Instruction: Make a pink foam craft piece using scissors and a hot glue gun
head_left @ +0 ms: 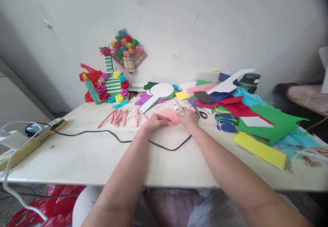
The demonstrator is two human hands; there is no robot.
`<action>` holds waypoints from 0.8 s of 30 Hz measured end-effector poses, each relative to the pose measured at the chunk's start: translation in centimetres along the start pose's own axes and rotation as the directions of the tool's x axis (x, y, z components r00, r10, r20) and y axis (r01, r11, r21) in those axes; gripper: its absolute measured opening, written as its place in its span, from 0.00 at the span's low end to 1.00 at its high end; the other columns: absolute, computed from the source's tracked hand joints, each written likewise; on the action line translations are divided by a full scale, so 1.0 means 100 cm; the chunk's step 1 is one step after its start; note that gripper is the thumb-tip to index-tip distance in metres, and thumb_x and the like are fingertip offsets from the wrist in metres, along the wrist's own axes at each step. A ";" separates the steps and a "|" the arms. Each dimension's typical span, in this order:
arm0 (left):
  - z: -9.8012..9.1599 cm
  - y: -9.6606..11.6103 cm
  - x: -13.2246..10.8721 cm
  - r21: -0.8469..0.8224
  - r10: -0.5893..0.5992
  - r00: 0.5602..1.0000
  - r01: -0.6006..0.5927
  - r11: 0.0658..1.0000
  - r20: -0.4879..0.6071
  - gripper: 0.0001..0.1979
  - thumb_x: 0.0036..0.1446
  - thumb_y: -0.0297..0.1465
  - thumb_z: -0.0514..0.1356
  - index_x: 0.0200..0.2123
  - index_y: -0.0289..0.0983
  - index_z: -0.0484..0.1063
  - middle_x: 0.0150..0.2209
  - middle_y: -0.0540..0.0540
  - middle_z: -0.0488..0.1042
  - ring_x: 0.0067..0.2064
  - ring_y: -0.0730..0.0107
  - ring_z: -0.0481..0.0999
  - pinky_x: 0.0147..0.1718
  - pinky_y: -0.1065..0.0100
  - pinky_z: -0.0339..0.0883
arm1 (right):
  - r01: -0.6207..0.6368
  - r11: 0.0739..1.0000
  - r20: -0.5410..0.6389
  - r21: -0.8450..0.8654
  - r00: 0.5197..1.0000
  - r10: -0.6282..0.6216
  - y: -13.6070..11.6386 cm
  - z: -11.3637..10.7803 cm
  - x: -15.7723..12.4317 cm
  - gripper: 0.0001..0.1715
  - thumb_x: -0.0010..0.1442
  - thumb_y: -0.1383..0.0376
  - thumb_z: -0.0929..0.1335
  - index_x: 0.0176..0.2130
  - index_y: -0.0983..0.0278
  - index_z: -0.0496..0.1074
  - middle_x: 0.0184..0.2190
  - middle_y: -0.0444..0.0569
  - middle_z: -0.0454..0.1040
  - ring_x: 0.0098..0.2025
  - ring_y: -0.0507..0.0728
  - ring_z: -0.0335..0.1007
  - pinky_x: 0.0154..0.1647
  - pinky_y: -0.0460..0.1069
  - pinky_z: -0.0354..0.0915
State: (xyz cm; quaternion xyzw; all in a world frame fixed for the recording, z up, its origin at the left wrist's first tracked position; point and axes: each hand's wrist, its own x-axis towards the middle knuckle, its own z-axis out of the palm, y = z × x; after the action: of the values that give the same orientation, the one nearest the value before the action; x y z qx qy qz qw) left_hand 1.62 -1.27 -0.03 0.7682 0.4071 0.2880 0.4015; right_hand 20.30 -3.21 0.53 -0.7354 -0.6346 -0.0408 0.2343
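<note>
Near the middle of the table lies a piece of pink paper (173, 116). My left hand (155, 121) is closed at the paper's left edge, its fingers pressed together on it. Over the paper's right side, my right hand (189, 118) is wrapped round a white glue gun or bottle (177, 107), whose lower end is hidden. Several rolled pink paper strips (118, 117) lie to the left. Black-handled scissors (202, 114) rest just right of my right hand. Behind the hands sits a white and green paddle-shaped cutout (162, 91).
Paper flowers on a guitar-shaped board (112, 87) stand back left beside a green glue bottle (92, 89). Coloured sheets (260, 148) cover the right side, with a phone (204, 97) among them. A black cable (112, 133) crosses the table from a power strip (30, 143).
</note>
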 end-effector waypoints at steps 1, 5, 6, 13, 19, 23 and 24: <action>-0.001 0.000 -0.001 -0.024 -0.023 0.998 0.021 0.999 -0.059 0.11 0.43 0.36 0.60 0.25 0.35 0.77 0.30 0.46 0.77 0.37 0.63 0.73 0.38 0.67 0.64 | -0.004 1.000 -0.009 0.000 1.000 0.004 0.001 0.000 0.001 0.22 0.58 0.51 0.60 0.43 0.61 0.72 0.34 0.54 0.76 0.38 0.61 0.73 0.36 0.50 0.61; -0.004 -0.005 0.001 -0.212 -0.020 0.933 -0.061 0.975 -0.360 0.11 0.44 0.37 0.60 0.24 0.34 0.75 0.20 0.51 0.69 0.26 0.73 0.66 0.28 0.71 0.59 | -0.026 1.000 -0.033 -0.002 0.999 0.026 0.005 0.000 0.003 0.21 0.58 0.51 0.60 0.41 0.60 0.72 0.33 0.54 0.76 0.38 0.62 0.73 0.35 0.51 0.61; -0.005 -0.008 0.002 -0.274 -0.028 0.913 -0.093 0.957 -0.406 0.11 0.44 0.37 0.60 0.26 0.34 0.74 0.20 0.52 0.67 0.24 0.75 0.64 0.27 0.72 0.58 | -0.034 0.999 -0.030 -0.004 0.999 0.034 0.005 0.000 0.004 0.21 0.58 0.52 0.60 0.42 0.61 0.72 0.34 0.54 0.76 0.38 0.62 0.73 0.35 0.51 0.61; -0.007 -0.021 0.013 -0.704 -0.233 0.853 -0.199 0.682 -0.467 0.18 0.40 0.41 0.65 0.30 0.35 0.69 0.21 0.52 0.67 0.22 0.76 0.67 0.23 0.73 0.60 | -0.036 0.999 0.044 -0.029 0.998 0.038 0.006 0.000 0.007 0.23 0.58 0.51 0.60 0.44 0.61 0.71 0.36 0.56 0.76 0.41 0.62 0.72 0.39 0.52 0.62; -0.007 -0.016 0.015 -0.784 -0.265 0.817 -0.319 0.533 -0.512 0.12 0.45 0.35 0.64 0.29 0.34 0.68 0.22 0.52 0.68 0.23 0.76 0.69 0.26 0.73 0.65 | -0.003 0.999 0.060 -0.051 0.998 0.006 0.007 0.001 0.009 0.20 0.57 0.54 0.61 0.44 0.61 0.70 0.38 0.56 0.76 0.42 0.62 0.72 0.38 0.52 0.62; -0.007 -0.012 0.016 -0.826 -0.363 0.769 -0.360 0.433 -0.526 0.05 0.48 0.28 0.62 0.27 0.35 0.67 0.22 0.53 0.69 0.23 0.78 0.70 0.27 0.75 0.67 | 0.017 1.000 0.131 -0.007 0.991 -0.016 0.007 0.003 0.013 0.21 0.57 0.54 0.61 0.46 0.60 0.69 0.38 0.55 0.76 0.42 0.63 0.72 0.38 0.52 0.62; -0.007 -0.012 0.016 -0.830 -0.392 0.752 -0.366 0.421 -0.531 0.04 0.49 0.26 0.61 0.27 0.35 0.67 0.22 0.52 0.69 0.24 0.78 0.71 0.27 0.76 0.68 | 0.030 1.000 0.148 0.008 0.989 -0.031 0.006 0.003 0.014 0.21 0.57 0.53 0.61 0.46 0.60 0.69 0.38 0.55 0.76 0.42 0.63 0.72 0.37 0.52 0.62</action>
State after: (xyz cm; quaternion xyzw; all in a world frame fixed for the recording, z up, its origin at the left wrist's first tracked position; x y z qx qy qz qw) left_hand 1.45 0.80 -0.50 0.2671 0.3046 0.7069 0.5798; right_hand 21.07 -1.87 0.54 -0.7258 -0.6616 0.0121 0.1881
